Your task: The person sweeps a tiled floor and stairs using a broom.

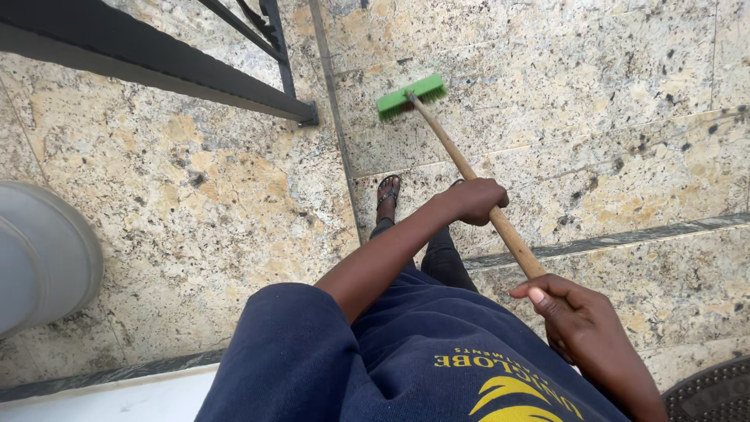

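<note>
A broom with a green brush head (411,96) rests on the speckled stone floor ahead of me. Its long wooden handle (461,160) slants back toward my body. My left hand (475,200) is wrapped around the handle about midway. Lower down, my right hand (574,312) grips the handle's near end, thumb on top. My dark blue top (375,359) fills the lower middle, and one sandalled foot (388,191) shows below my left arm.
A black metal railing (195,70) runs across the upper left, with its post foot fixed to the floor. A grey rounded bin or column (43,258) stands at the left edge. Stone steps (625,234) drop at right. A dark round mat (715,391) lies at bottom right.
</note>
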